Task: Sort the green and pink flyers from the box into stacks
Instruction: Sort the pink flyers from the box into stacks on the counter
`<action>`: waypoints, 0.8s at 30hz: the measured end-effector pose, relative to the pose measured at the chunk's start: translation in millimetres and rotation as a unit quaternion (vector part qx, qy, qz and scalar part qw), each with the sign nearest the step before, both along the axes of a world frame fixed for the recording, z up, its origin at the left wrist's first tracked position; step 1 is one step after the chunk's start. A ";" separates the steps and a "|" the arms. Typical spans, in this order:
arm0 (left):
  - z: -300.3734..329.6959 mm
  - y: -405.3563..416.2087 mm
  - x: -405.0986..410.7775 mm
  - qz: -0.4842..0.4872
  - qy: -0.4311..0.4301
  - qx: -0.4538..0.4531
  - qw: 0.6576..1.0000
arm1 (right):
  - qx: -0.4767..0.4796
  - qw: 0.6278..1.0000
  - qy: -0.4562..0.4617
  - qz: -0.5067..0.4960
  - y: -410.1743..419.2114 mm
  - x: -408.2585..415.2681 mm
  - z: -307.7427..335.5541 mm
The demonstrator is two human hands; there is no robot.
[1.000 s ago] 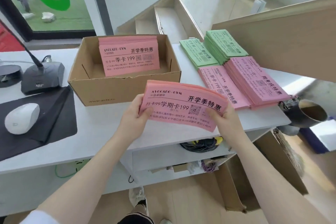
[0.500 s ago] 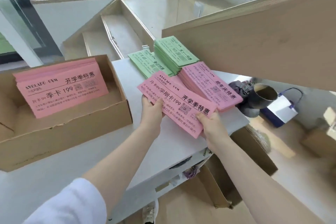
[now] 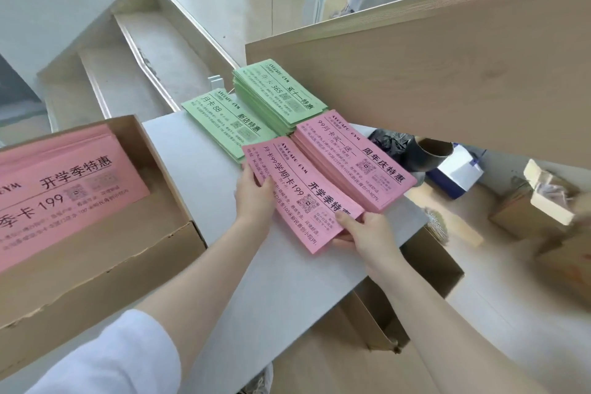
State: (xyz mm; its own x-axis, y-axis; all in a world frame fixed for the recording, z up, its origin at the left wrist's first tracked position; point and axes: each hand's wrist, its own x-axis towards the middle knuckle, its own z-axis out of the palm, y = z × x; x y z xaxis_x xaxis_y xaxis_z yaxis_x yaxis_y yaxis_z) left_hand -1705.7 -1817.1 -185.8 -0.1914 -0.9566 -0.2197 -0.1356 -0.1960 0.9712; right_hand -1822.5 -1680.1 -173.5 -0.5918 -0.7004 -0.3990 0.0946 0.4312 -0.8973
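L hand (image 3: 252, 193): thumb on top, gripping pink flyer bundle (image 3: 300, 192) at far-left end.
R hand (image 3: 364, 230): thumb on top, gripping near end.
Bundle: low over bench (image 3: 198, 150), beside pink stack (image 3: 355, 160).

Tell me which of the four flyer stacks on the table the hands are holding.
The near-left pink stack, gripped by the left hand and right hand. The other pink stack and both green stacks lie untouched beyond it.
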 end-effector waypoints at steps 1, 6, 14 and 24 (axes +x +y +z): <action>-2.3 0.7 -0.5 0.005 0.000 0.004 1.000 | 0.015 1.000 0.017 -0.003 1.5 -0.2 1.2; -12.7 26.3 -2.0 -0.014 0.137 0.140 0.981 | 0.120 0.992 0.044 0.001 9.5 -4.6 8.3; -20.3 28.4 -15.0 -0.031 0.164 0.177 0.970 | 0.153 0.986 0.006 0.067 1.4 3.9 16.1; -5.9 37.3 10.9 -0.043 0.184 0.140 0.972 | 0.145 0.985 0.014 0.092 25.2 4.0 19.2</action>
State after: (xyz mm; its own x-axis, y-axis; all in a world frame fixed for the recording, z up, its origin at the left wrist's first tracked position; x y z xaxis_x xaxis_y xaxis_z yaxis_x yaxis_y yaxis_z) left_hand -1694.8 -1779.7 -191.8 -0.3828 -0.8466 -0.3697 0.1843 -0.4621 0.8674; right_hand -1818.5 -1654.9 -154.3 -0.4787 -0.6557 -0.5839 -0.0318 0.6775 -0.7348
